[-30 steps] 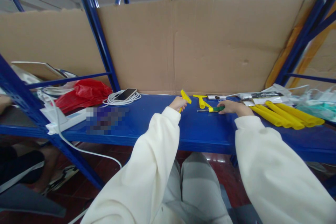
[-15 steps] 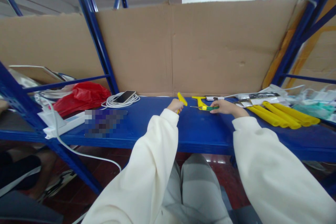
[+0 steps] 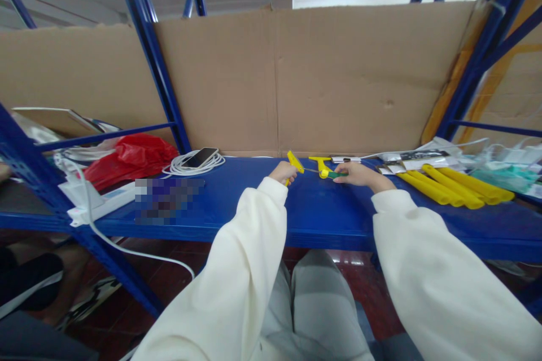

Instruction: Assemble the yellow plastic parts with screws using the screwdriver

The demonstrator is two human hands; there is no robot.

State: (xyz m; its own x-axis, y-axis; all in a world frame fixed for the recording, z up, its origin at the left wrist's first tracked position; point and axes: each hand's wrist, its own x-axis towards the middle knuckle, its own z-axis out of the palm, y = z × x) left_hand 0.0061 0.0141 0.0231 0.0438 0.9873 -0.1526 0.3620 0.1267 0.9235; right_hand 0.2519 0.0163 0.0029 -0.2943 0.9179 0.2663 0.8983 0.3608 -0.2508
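Observation:
My left hand is closed around a yellow T-shaped plastic piece, whose head sticks up past my fingers while its stem shows below them. My right hand grips a screwdriver by its green handle. Its thin metal shaft points left, and the tip reaches the head of the yellow piece or lies very close to it; I cannot tell whether they touch. Just behind the screwdriver, a second yellow T-shaped piece lies on the blue shelf top, its stem partly covered.
Several yellow tubes lie at right beside plastic packets. A small white-and-black item is at the back. At left are a phone on a coiled white cable, a red bag and a white power strip. Cardboard stands behind.
My right hand has moved slightly left with the screwdriver, bringing its tip up to the yellow piece. My left hand has hardly moved.

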